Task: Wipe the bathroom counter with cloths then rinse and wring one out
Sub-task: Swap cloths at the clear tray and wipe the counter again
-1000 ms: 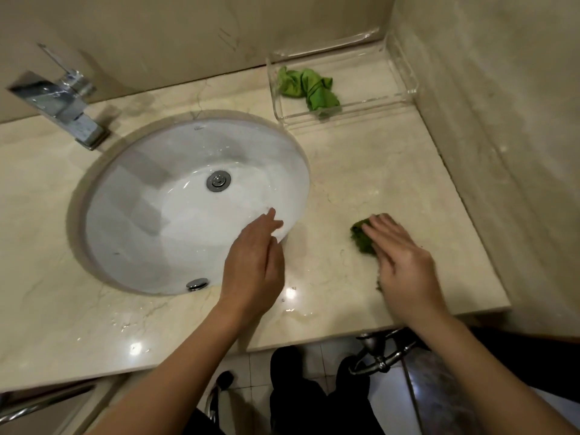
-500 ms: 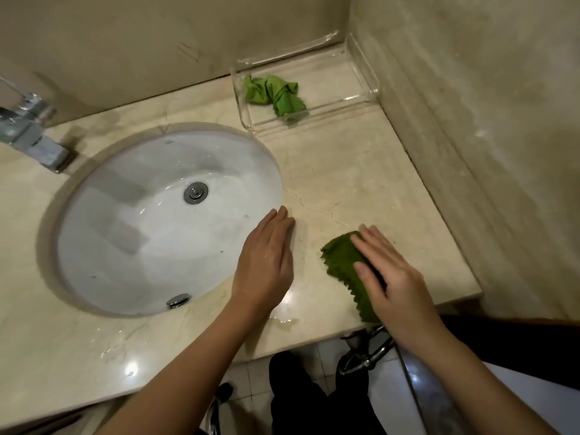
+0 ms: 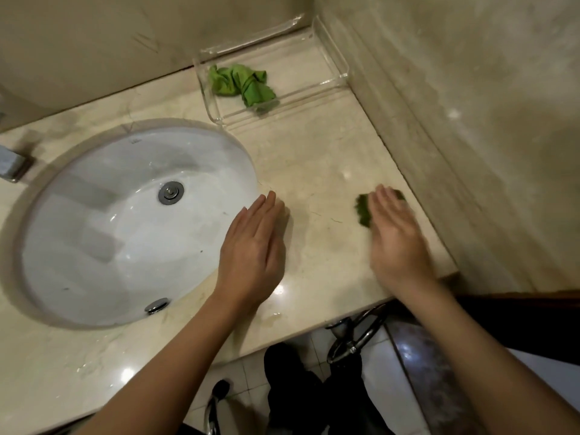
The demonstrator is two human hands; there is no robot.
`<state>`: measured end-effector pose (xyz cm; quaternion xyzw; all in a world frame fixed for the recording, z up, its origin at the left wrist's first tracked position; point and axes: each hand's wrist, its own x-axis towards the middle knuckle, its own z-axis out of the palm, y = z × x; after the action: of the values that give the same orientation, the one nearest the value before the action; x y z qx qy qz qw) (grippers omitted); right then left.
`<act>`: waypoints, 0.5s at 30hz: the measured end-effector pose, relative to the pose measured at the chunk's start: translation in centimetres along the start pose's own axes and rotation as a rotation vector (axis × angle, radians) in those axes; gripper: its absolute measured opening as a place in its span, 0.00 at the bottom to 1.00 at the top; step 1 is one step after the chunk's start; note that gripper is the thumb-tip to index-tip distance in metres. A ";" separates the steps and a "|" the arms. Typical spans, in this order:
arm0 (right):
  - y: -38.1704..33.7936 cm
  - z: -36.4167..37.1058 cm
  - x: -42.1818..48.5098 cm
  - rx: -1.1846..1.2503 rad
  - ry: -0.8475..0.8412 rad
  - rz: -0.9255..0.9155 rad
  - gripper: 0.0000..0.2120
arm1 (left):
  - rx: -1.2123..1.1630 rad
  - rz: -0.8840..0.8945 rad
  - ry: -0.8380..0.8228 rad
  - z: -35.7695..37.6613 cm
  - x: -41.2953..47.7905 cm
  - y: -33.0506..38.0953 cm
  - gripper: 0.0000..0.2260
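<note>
My right hand [image 3: 397,237] lies flat on a dark green cloth [image 3: 363,210], pressing it onto the beige marble counter [image 3: 317,164] near the right wall. Most of the cloth is hidden under my palm, and the hand is blurred by motion. My left hand [image 3: 252,249] rests flat and empty on the counter at the right rim of the white oval sink [image 3: 94,246]. A second, light green cloth [image 3: 241,84] lies crumpled in a clear acrylic tray [image 3: 335,75] at the back.
The faucet's base [image 3: 11,166] shows at the far left edge. A drain [image 3: 170,192] sits in the middle of the basin. The marble wall [image 3: 455,120] bounds the counter on the right. Chrome pipes [image 3: 354,340] and the tiled floor show below the front edge.
My right hand has slid the dark green cloth away from the front edge and toward the right wall. My left hand stays at the sink's rim. The view has shifted slightly.
</note>
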<state>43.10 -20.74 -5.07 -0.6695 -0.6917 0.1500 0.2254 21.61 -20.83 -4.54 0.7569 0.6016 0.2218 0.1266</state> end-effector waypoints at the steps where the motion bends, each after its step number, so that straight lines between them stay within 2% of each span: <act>1: -1.3 1.0 0.2 -0.001 -0.030 -0.041 0.24 | -0.029 -0.009 0.012 0.2 0.5 0.4 0.17; 4: -3.0 2.3 -1.8 0.003 -0.130 -0.250 0.28 | -0.058 -0.014 -0.021 1.5 1.5 0.9 0.17; 5: -2.3 1.8 -3.0 0.014 -0.138 -0.273 0.32 | -0.049 -0.008 -0.038 1.9 1.5 0.6 0.18; 7: 0.1 -0.2 -4.9 0.038 -0.137 -0.183 0.38 | -0.039 -0.021 -0.052 2.4 1.4 0.1 0.18; 10: 2.6 -1.8 -3.1 0.030 -0.009 -0.013 0.33 | -0.031 -0.035 -0.058 2.5 1.2 0.2 0.18; 12: 1.6 -0.8 -0.3 0.037 0.009 0.055 0.29 | -0.033 -0.040 -0.060 2.5 1.4 0.4 0.18; 15: -1.7 1.3 -0.8 0.077 -0.109 -0.127 0.31 | -0.037 -0.046 -0.069 2.5 1.4 0.3 0.18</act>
<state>40.99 -21.51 -5.40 -0.6060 -0.7377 0.1980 0.2222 23.36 -19.40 -6.36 0.7474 0.6102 0.2036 0.1661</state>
